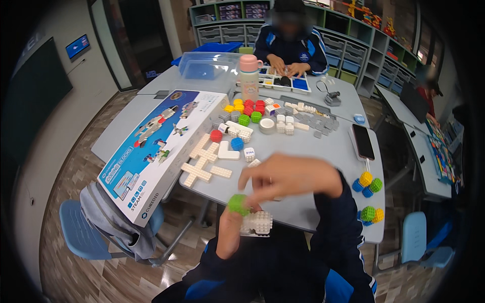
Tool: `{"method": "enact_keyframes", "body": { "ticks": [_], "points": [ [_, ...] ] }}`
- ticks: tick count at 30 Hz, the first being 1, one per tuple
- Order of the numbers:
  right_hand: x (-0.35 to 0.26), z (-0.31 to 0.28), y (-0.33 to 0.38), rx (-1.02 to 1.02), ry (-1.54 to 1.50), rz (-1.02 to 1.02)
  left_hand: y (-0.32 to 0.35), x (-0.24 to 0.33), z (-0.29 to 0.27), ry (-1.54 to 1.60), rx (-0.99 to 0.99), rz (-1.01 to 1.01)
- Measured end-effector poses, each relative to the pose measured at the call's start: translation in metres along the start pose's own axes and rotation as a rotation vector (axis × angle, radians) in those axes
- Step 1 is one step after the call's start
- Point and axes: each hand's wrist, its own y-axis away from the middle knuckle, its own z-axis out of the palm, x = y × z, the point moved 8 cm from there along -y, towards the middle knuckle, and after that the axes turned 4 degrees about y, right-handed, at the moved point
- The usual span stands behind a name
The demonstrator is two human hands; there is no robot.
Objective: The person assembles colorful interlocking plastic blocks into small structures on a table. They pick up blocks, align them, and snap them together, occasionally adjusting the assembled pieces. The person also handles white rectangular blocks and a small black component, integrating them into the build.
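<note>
Low at the table's front edge, my left hand (230, 235) is closed around a white studded block assembly (259, 222). A green studded block (237, 204) sits at its upper left, by my left fingertips. My right hand (293, 177) reaches across just above, blurred, its fingers bent and apart. Its fingertips are close to the green block; whether they touch it I cannot tell. Past my hands lie a white lattice of flat bricks (202, 162), a white L-shaped piece (228, 151), a blue block (237, 144) and a white cube with printed marks (249, 154).
A large blocks box (166, 136) lies along the left side. Farther back stand a pink-lidded bottle (249, 76) and a clear bin (209, 68). At right are a phone (362, 142) and coloured block clusters (368, 184). Opposite, a person's hands (287, 66) work over a parts tray (301, 85).
</note>
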Motion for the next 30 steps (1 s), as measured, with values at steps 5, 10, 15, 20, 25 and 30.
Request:
{"method": "enact_keyframes", "body": {
  "ticks": [5, 10, 15, 20, 25, 30],
  "points": [
    [-0.041, 0.039, -0.021, 0.240, 0.487, 0.004, 0.010, -0.008, -0.024, 0.041, 0.116, -0.070],
    [-0.030, 0.038, -0.034, 0.218, 0.432, 0.021, 0.014, -0.002, -0.031, 0.077, 0.098, -0.096],
    [-0.037, 0.042, -0.036, 0.173, 0.599, -0.072, 0.016, 0.004, -0.016, 0.143, -0.032, -0.070],
    [-0.064, 0.032, -0.016, 0.460, 0.665, -0.184, 0.022, 0.020, -0.014, 0.080, 0.001, -0.021],
    [-0.078, 0.045, -0.014, 0.518, 0.617, -0.234, 0.038, 0.030, -0.043, -0.150, -0.074, -0.133],
    [-0.093, 0.058, -0.010, 0.473, 0.176, -0.495, 0.054, 0.055, -0.053, -0.411, -0.135, 0.191]
  ]
}}
